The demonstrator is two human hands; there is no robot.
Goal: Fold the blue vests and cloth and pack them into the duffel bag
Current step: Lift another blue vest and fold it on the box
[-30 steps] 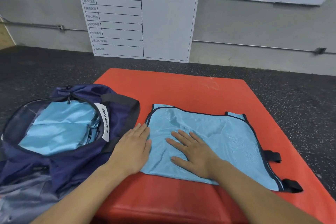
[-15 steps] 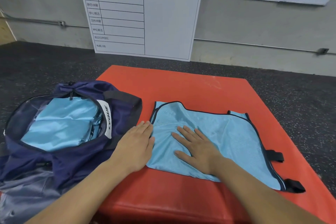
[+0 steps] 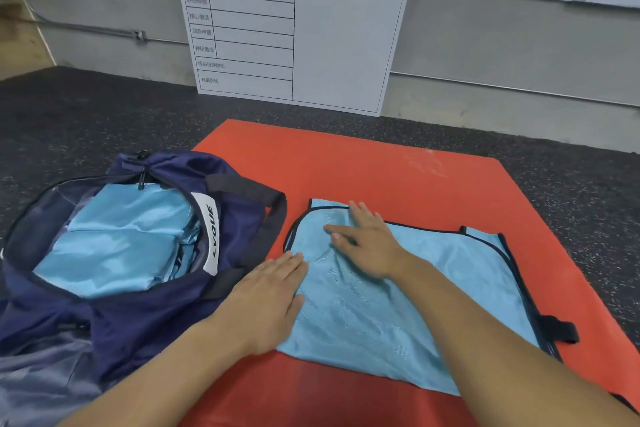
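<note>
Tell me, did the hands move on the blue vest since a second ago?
The right hand slid flat across the blue vest toward its far left corner. The left hand stayed pressing the near left edge. Nothing was grabbed or dropped. The duffel bag stayed open.

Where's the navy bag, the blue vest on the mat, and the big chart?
Navy fabric duffel bag (image 3: 145, 319): head view, front wall.
Light blue mesh vest (image 3: 433, 295): head view, middle panel.
White training chart board (image 3: 346, 45): head view, blank right column.

A grey wall (image 3: 502, 45) is seen behind a dark speckled floor (image 3: 86, 121). A white chart board (image 3: 294, 31) with a green header is leaned against it, and an orange mat (image 3: 381, 177) is laid on the floor.
</note>
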